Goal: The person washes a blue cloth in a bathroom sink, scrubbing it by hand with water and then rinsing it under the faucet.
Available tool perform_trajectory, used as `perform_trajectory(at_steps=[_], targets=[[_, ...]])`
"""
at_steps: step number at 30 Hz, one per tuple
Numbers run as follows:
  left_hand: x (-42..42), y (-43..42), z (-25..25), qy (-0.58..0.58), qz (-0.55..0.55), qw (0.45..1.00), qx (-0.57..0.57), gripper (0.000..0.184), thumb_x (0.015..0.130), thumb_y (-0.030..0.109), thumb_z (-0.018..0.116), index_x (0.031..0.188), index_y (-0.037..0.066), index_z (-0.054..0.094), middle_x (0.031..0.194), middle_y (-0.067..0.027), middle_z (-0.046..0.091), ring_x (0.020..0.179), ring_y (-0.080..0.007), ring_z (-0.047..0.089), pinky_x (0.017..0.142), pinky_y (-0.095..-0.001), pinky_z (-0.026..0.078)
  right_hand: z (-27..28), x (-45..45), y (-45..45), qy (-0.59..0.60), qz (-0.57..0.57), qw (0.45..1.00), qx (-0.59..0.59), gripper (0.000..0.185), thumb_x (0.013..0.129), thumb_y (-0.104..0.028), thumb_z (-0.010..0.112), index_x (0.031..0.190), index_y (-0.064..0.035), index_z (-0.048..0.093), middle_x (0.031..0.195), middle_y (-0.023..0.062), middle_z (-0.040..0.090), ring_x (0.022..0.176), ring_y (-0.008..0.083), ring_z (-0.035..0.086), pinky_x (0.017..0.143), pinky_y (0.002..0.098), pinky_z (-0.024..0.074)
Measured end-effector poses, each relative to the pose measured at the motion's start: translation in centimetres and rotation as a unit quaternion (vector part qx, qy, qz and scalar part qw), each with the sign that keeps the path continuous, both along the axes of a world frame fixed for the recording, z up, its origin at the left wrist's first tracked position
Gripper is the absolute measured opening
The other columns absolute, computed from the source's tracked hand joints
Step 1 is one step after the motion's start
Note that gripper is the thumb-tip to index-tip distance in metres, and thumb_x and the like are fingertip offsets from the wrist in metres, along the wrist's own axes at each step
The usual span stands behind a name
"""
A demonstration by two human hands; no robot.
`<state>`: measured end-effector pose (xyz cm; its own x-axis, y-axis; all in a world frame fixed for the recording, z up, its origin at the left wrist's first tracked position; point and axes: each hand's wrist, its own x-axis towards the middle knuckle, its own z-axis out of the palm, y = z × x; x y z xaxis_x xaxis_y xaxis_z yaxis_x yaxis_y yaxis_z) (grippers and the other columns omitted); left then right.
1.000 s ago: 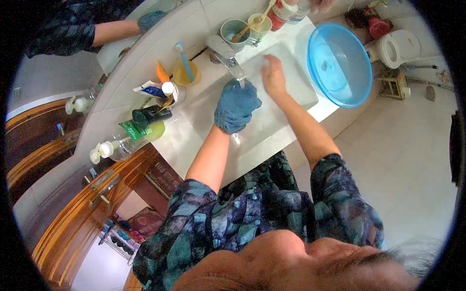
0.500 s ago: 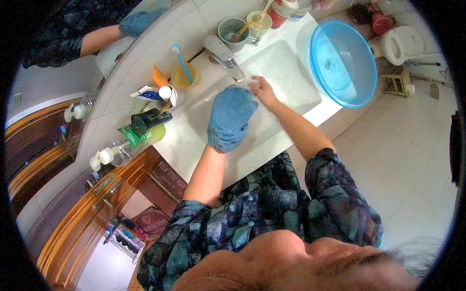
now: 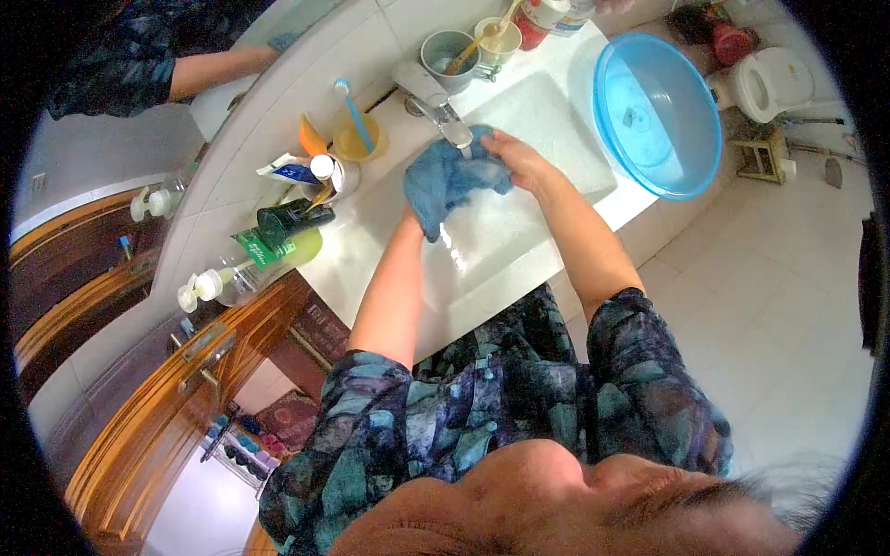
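A wet-looking blue towel [image 3: 443, 185] hangs bunched between my hands over the white sink [image 3: 565, 139], right below the faucet [image 3: 436, 107]. My right hand [image 3: 519, 159] pinches the towel's upper right edge near the spout. On the other side, my left hand [image 3: 413, 221] holds the towel from below; cloth covers its fingers, and only the wrist side shows. A whitish blur on the towel under the spout looks like running water.
A blue basin [image 3: 607, 120] stands right of the sink. Behind the faucet are a grey cup [image 3: 436, 48] and a pale cup [image 3: 508, 44]. Along the left ledge stand a yellowish toothbrush cup [image 3: 357, 144], a green tube [image 3: 255, 248] and a pump bottle [image 3: 218, 285].
The towel, wrapped round my left hand before, has moved up under the spout and now hangs looser. My right hand, earlier beside it, now grips its edge.
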<state>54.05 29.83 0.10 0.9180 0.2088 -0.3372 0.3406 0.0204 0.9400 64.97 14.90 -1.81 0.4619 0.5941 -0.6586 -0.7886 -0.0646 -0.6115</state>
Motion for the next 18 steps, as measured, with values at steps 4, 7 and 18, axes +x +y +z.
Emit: perform_trajectory(at_steps=[4, 7, 18], targets=[[-1.9, 2.4, -5.6, -0.222, -0.175, 0.832, 0.477, 0.032, 0.082, 0.028, 0.056, 0.108, 0.009, 0.058, 0.102, -0.0151, 0.062, 0.087, -0.0296, 0.061, 0.077, -0.0391, 0.049, 2.0, 1.4, 0.5, 0.142, -0.048, 0.985, 0.086, 0.019, 0.092, -0.018, 0.051, 0.101, -0.003, 0.059, 0.095, 0.0101, 0.064, 0.083, 0.0235, 0.064, 0.078, 0.0393, 0.0534], [-2.5, 3.1, -4.8, -0.21, -0.185, 0.882, 0.379, 0.032, 0.084, 0.028, 0.053, 0.112, 0.01, 0.056, 0.107, -0.0135, 0.061, 0.09, -0.028, 0.06, 0.078, -0.0391, 0.049, 0.1, 1.6, 0.3, 0.144, -0.02, 0.981, 0.129, 0.026, 0.089, -0.018, 0.057, 0.105, 0.0026, 0.057, 0.099, 0.0139, 0.064, 0.088, 0.0255, 0.063, 0.083, 0.0403, 0.0516], [-2.9, 4.5, -0.5, 0.042, 0.09, 0.823, -0.559, 0.042, 0.093, 0.036, 0.039, 0.128, 0.014, 0.048, 0.124, -0.0088, 0.054, 0.103, -0.0248, 0.056, 0.08, -0.0448, 0.049, 1.3, 3.4, -2.2, -0.166, 0.287, 0.941, -0.068, 0.032, 0.086, -0.025, 0.061, 0.112, -0.0068, 0.056, 0.105, 0.0056, 0.061, 0.097, 0.0177, 0.058, 0.082, 0.0323, 0.0468]])
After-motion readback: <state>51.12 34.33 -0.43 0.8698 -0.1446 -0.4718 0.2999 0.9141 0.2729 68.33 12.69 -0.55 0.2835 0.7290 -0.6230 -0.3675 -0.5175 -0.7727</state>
